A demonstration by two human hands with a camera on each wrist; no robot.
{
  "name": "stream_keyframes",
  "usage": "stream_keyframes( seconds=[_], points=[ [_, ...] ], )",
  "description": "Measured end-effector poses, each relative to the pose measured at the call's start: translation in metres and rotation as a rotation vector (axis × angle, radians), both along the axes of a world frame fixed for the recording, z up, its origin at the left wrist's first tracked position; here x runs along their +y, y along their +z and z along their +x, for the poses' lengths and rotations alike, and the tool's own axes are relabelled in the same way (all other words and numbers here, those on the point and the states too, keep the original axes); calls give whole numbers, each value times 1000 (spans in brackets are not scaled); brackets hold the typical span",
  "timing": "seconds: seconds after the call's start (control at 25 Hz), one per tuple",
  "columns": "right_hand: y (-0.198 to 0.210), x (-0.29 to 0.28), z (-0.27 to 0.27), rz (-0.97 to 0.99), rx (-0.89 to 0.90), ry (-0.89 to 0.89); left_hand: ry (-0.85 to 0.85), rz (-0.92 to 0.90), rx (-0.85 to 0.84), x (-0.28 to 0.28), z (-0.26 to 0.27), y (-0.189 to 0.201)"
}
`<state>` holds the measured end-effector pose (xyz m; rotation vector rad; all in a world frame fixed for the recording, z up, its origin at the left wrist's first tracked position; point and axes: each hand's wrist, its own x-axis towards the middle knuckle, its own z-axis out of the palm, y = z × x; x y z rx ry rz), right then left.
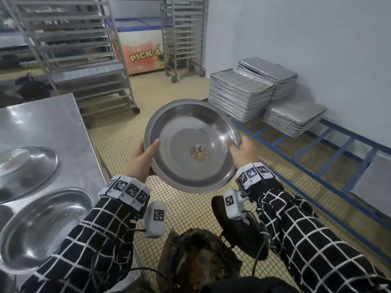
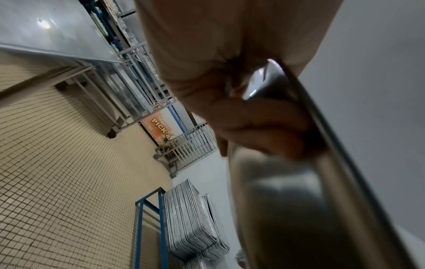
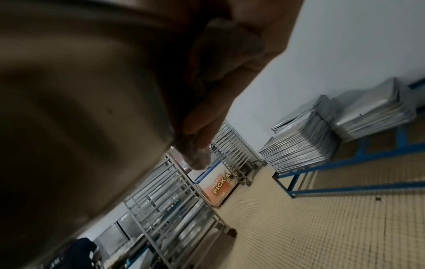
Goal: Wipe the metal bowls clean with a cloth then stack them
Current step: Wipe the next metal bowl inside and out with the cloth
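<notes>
I hold a wide metal bowl [image 1: 190,144] tilted toward me over the tiled floor, a small sticker [image 1: 198,154] in its bottom. My left hand [image 1: 141,159] grips its left rim, thumb inside and fingers [image 2: 253,123] under the bowl [image 2: 287,209]. My right hand [image 1: 243,153] grips the right rim with a grey cloth [image 1: 239,140] bunched under it. In the right wrist view the cloth [image 3: 197,156] pokes out past the fingers [image 3: 218,94] against the bowl's [image 3: 80,91] underside. Two more bowls lie on the steel table [image 1: 53,127]: one upright [image 1: 42,227], one upside down [image 1: 25,166].
Stacks of metal trays [image 1: 239,98] sit on a low blue frame [image 1: 317,144] by the right wall. Wheeled tray racks [image 1: 84,60] and a chest freezer [image 1: 141,53] stand behind. A rusty dark object [image 1: 201,256] is on the floor by my feet.
</notes>
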<state>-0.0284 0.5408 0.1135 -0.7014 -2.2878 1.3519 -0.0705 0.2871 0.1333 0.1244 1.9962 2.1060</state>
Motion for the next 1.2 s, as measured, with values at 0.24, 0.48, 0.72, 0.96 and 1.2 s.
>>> stream_keyframes(
  seconds=[0.24,0.48,0.72,0.96,1.2],
  points=[
    [-7,-46,9,-310,126,-205,33,-23,34,23,14,-25],
    [-10,-59,9,-405,172,-162,15,78,-33,35,23,-22],
    [-12,-51,23,-203,132,-140,199,-17,-7,22,9,-24],
    [-34,-108,35,488,79,672,92,-97,148,18,10,-14],
    [-67,-68,32,933,-145,581,56,-56,222,9,13,5]
  ],
)
